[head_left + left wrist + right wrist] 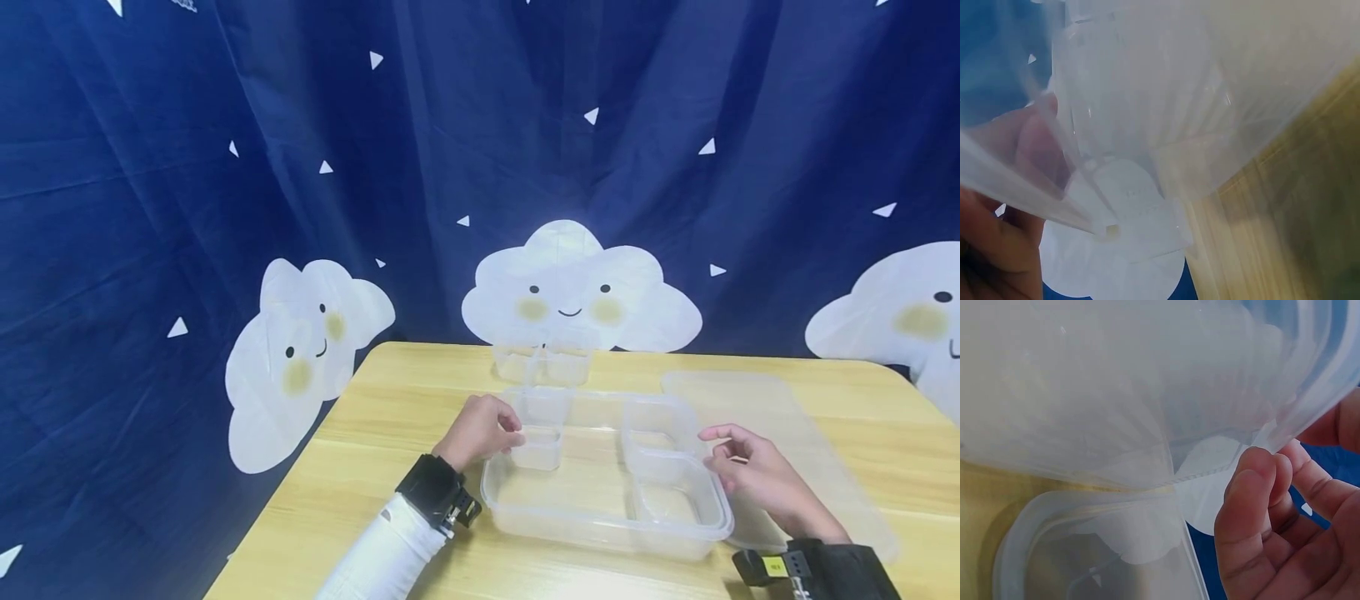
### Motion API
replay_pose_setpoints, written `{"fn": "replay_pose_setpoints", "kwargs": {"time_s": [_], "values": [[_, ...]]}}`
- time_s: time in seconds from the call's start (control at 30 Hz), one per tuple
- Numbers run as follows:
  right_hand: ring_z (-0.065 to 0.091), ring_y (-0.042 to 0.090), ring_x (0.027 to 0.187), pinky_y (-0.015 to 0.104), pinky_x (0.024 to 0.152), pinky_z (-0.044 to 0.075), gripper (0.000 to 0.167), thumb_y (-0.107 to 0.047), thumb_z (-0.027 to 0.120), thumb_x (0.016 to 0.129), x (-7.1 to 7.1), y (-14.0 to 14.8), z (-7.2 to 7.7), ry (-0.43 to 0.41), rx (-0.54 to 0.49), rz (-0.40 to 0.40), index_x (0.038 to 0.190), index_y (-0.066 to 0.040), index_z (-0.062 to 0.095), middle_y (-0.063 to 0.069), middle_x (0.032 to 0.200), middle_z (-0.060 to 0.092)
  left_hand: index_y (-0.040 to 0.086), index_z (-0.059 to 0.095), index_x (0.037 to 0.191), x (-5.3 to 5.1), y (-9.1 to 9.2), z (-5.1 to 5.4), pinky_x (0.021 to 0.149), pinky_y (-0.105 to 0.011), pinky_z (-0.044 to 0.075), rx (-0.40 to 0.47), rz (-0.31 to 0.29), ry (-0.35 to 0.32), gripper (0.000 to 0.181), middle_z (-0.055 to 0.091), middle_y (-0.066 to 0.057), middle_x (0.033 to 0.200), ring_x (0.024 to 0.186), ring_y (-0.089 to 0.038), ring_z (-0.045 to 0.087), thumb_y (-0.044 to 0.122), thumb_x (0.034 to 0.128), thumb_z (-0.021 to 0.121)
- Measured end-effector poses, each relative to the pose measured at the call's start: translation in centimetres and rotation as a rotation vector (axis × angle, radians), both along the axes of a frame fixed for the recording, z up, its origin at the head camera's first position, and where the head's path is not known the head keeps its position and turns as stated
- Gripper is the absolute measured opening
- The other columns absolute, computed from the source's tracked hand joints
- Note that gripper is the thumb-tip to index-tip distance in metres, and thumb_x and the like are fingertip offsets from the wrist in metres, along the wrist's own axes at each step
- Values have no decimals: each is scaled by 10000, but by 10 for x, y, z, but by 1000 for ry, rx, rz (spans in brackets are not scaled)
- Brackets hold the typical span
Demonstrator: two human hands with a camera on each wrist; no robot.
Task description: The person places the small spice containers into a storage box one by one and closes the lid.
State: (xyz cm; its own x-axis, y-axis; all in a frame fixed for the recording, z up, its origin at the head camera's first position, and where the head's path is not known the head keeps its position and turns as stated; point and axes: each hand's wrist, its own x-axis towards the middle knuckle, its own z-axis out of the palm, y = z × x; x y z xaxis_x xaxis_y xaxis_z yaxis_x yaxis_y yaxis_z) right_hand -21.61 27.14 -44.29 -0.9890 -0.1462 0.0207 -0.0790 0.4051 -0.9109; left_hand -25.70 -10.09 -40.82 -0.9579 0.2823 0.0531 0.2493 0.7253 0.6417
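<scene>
The left grip (480, 429) pinches the divided insert (537, 454), likely for steadiness (right grip (756, 473) at the food container (585, 527), hold unclear).

left wrist: clear plastic (1141, 81), right of the left fingers (997, 239), is blurring and overrunning the top edge | right wrist: clear lid (1104, 534), left of the right fingers (1247, 481), is being cut at bottom | head: yellow label (775, 567) below those is showing too small to read

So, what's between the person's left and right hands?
Head view: the large, clear, rectangular plastic box, with small clear plastic compartments inside, spans the stretch between left hand and right hand.
</scene>
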Motion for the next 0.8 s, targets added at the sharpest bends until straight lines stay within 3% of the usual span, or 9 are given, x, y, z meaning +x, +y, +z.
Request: {"fn": "replay_pose_setpoints", "kwargs": {"time_s": [0.1, 0.3, 0.57, 0.8], "values": [[514, 151, 602, 260, 529, 491, 369, 8, 572, 904, 1, 1, -2, 0, -1, -2, 1246, 103, 468, 97, 846, 528, 113, 709, 724, -1, 1, 0, 584, -218, 473, -14, -8, 4, 109, 616, 88, 604, 577, -219, 677, 101, 781, 801], [498, 143, 591, 260, 519, 481, 363, 9, 569, 908, 2, 3, -3, 2, 1, -10, 1244, 103, 468, 83, 836, 521, 108, 691, 705, -2, 2, -1, 519, -218, 491, -23, -12, 6, 135, 615, 73, 616, 544, -174, 656, 96, 784, 800], [506, 143, 597, 257, 520, 483, 365, 10, 572, 907, 3, 1, -1, 19, -22, -8, 1243, 106, 469, 91, 841, 523, 103, 692, 707, -2, 1, 1, 591, -224, 497, -39, -2, 14, 131, 620, 64, 623, 521, -139, 637, 89, 785, 796], [507, 140, 588, 255, 514, 486, 365, 26, 576, 891, 2, -2, -2, 45, -46, -9, 1231, 116, 477, 94, 835, 525, 86, 677, 693, 1, -2, 3, 500, -229, 503, -26, 7, 13, 146, 616, 35, 650, 489, -132, 620, 54, 773, 795]]}}
